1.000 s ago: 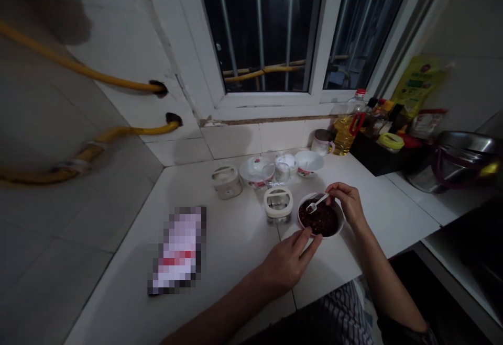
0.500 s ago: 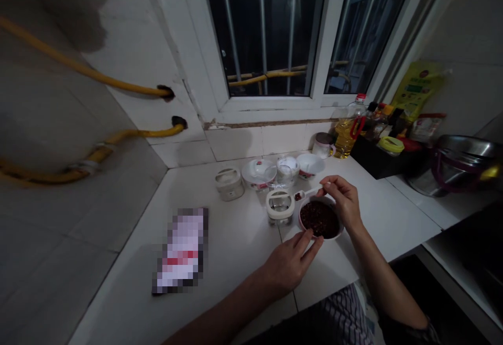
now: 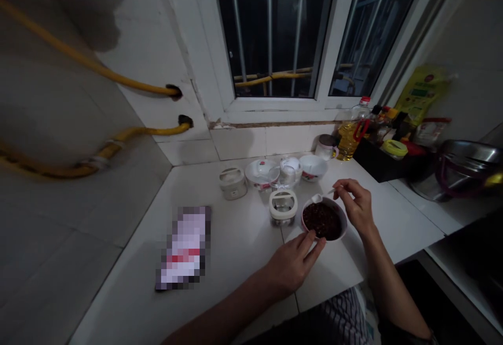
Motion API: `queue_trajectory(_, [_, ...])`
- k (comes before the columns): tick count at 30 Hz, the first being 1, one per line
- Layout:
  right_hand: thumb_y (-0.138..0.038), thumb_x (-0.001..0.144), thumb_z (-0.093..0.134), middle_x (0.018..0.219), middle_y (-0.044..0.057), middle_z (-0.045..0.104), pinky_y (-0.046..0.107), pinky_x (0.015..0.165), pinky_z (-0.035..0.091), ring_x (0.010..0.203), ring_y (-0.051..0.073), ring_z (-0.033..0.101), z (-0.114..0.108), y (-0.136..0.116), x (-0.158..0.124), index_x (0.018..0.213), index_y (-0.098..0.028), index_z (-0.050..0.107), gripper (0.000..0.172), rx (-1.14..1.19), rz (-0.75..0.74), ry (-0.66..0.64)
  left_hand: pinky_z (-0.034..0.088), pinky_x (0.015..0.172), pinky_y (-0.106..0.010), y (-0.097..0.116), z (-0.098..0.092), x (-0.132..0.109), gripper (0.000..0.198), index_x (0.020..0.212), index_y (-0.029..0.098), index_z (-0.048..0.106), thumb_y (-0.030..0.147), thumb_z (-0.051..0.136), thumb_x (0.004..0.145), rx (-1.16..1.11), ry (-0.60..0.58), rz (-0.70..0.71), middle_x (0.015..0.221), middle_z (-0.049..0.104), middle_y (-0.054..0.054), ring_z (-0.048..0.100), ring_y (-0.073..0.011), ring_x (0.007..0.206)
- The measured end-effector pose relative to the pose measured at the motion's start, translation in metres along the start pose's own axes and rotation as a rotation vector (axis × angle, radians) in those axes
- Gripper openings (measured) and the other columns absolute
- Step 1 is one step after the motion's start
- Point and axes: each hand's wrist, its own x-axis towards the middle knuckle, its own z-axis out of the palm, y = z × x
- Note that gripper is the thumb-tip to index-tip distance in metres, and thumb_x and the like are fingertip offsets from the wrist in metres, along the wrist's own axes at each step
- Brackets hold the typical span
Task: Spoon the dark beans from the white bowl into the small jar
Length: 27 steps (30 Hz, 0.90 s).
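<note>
Spoon (image 3: 316, 198), at the eleven-o'clock rim of the bowl (image 3: 343, 223) of dark red mix, its handle pinched by the right hand (image 3: 354, 204). We note its head has moved from the edge of the jar (image 3: 283, 221), at nine o'clock, back towards the bowl; we see no dark bits on it, so its load may be out. Its long axis slopes from the fingers, the head pointing between eight and nine. Hands are apart; the left hand (image 3: 290, 265) touches the bowl's seven-o'clock rim, whether clamped we cannot tell.
</note>
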Motion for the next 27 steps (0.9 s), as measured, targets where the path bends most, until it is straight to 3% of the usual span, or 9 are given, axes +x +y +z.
queue_trajectory(2, [-0.024,0.087,0.051,0.061,0.000,0.062,0.038,0.080,0.043,0.068,0.019,0.057,-0.005,0.007,0.001,0.079,-0.022,0.063,0.014,-0.069,-0.043,-0.036,0.053,0.085,-0.034,0.000,0.000,-0.001,0.044,0.135,0.005,0.045,0.007,0.037,0.092,-0.001,-0.009,0.007,0.119,0.062,-0.021,0.062,-0.0249,0.105])
queue_trajectory(5, [-0.021,0.083,0.050,0.064,0.000,0.065,0.040,0.087,0.041,0.070,0.020,0.058,0.000,0.010,-0.001,0.075,-0.023,0.064,0.016,-0.109,-0.074,-0.190,0.053,0.085,-0.033,-0.001,0.001,-0.001,0.046,0.137,0.006,0.043,0.006,0.035,0.092,0.010,-0.015,0.005,0.120,0.062,-0.020,0.062,-0.0242,0.105])
queue_trajectory(8, [-0.022,0.078,0.051,0.067,0.002,0.069,0.039,0.086,0.042,0.081,0.023,0.059,0.012,0.010,-0.005,0.070,-0.024,0.065,0.017,-0.063,0.055,-0.271,0.054,0.082,-0.032,-0.001,0.002,-0.001,0.044,0.134,0.007,0.047,0.007,0.035,0.092,0.019,-0.006,-0.004,0.118,0.064,-0.019,0.063,-0.0242,0.102])
queue_trajectory(10, [-0.024,0.074,0.051,0.059,0.001,0.066,0.036,0.079,0.044,0.078,0.023,0.060,0.016,0.012,-0.006,0.067,-0.023,0.065,0.016,0.031,0.212,-0.244,0.054,0.081,-0.032,-0.001,0.001,0.000,0.043,0.133,0.007,0.048,0.007,0.035,0.092,0.016,-0.004,-0.004,0.117,0.064,-0.020,0.063,-0.0245,0.102])
queue_trajectory(15, [-0.030,0.065,0.057,0.044,-0.003,0.058,0.028,0.054,0.039,0.046,0.015,0.049,0.014,0.018,-0.006,0.066,-0.020,0.064,0.012,0.386,0.579,-0.126,0.055,0.082,-0.033,0.000,0.000,0.000,0.044,0.134,0.006,0.046,0.006,0.036,0.092,0.003,-0.014,-0.002,0.119,0.063,-0.020,0.063,-0.0240,0.103])
queue_trajectory(19, [-0.030,0.062,0.061,0.042,-0.003,0.058,0.026,0.053,0.038,0.046,0.013,0.048,0.012,0.017,-0.007,0.064,-0.019,0.064,0.012,0.489,0.617,-0.034,0.055,0.083,-0.034,0.000,0.002,-0.001,0.043,0.134,0.005,0.047,0.006,0.036,0.092,0.006,0.004,0.009,0.117,0.063,-0.022,0.063,-0.0247,0.103])
queue_trajectory(27, [-0.027,0.060,0.060,0.041,-0.003,0.057,0.027,0.054,0.039,0.046,0.013,0.048,0.015,0.017,-0.009,0.061,-0.019,0.064,0.008,0.510,0.648,0.013,0.055,0.081,-0.033,-0.001,0.001,-0.001,0.044,0.134,0.006,0.047,0.006,0.035,0.092,0.006,-0.005,0.004,0.117,0.063,-0.021,0.063,-0.0242,0.103])
